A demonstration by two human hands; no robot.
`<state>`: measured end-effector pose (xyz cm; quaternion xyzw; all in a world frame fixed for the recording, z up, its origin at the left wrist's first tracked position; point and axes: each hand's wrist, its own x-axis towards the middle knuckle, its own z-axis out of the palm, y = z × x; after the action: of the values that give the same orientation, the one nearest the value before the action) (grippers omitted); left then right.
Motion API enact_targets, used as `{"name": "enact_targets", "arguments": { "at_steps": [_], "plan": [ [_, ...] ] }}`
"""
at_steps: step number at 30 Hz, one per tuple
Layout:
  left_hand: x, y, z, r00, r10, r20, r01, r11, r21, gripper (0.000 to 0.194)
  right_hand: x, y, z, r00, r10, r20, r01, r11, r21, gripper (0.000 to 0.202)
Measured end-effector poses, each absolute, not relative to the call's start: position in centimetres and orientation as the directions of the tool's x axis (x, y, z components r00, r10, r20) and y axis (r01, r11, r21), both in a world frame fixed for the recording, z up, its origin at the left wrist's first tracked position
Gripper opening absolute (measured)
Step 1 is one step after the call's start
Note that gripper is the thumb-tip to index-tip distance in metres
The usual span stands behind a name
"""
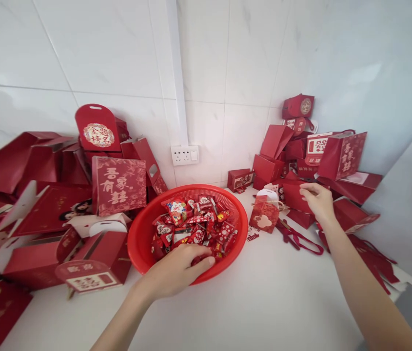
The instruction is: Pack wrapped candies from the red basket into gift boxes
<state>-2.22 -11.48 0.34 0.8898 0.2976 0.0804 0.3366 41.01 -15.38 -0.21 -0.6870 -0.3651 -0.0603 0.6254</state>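
Our left hand (178, 268) curls over glossy wrapped candies (198, 226) in the round red plastic basket (241, 222), twelve o'clock, its grip unclear; our right fingers (305, 189) press together, two o'clock. The square floral-patterned red box (120, 186), ten o'clock, reads "吾家有囍".

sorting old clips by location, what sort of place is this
Probably a tiled utility room or kitchen corner used as a packing spot: marble-look wall tiles, a wall socket above a white work surface, and red gift boxes piled around a red basket of wrapped sweets.
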Motion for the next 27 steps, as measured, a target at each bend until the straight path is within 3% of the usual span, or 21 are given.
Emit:
{"name": "enact_targets", "arguments": {
  "at_steps": [4, 7, 9, 11, 17, 22, 27],
  "plan": [
    [-2.2, -11.4, 0.2, 0.794, 0.606, -0.048, 0.490, -0.591, 0.641, 0.047, 41.4, -16.9, 0.0, 0.712, 0.353, 0.607, 0.664, -0.058, -0.746, 0.028],
    [-2.2, -11.4, 0.2, 0.796, 0.603, -0.050, 0.493, -0.599, 0.632, 0.047, 41.7, -18.0, 0.3, 0.658, 0.287, 0.696, 0.753, -0.265, -0.603, 0.041],
    [-2.2, -11.4, 0.3, 0.798, 0.601, -0.056, 0.496, -0.599, 0.629, 0.048, 42.0, -18.5, 0.3, 0.642, 0.277, 0.714, 0.753, -0.404, -0.520, 0.049],
    [-2.2, -11.4, 0.3, 0.796, 0.602, -0.061, 0.498, -0.594, 0.632, 0.049, 42.1, -18.7, -0.1, 0.681, 0.283, 0.675, 0.713, -0.467, -0.524, 0.053],
    [-2.3, -11.5, 0.2, 0.792, 0.607, -0.063, 0.502, -0.588, 0.634, 0.049, 42.5, -19.0, -1.7, 0.786, 0.221, 0.577, 0.617, -0.327, -0.716, 0.032],
    [-2.3, -11.4, 0.1, 0.799, 0.601, -0.026, 0.485, -0.619, 0.618, 0.049, 42.4, -19.1, -1.8, 0.784, 0.122, 0.609, 0.621, -0.189, -0.761, 0.031],
    [-2.3, -11.5, 0.2, 0.798, 0.601, -0.033, 0.487, -0.612, 0.623, 0.049, 39.7, -20.6, 1.3, 0.737, -0.027, 0.676, 0.676, 0.022, -0.736, 0.036]
  ]
}}
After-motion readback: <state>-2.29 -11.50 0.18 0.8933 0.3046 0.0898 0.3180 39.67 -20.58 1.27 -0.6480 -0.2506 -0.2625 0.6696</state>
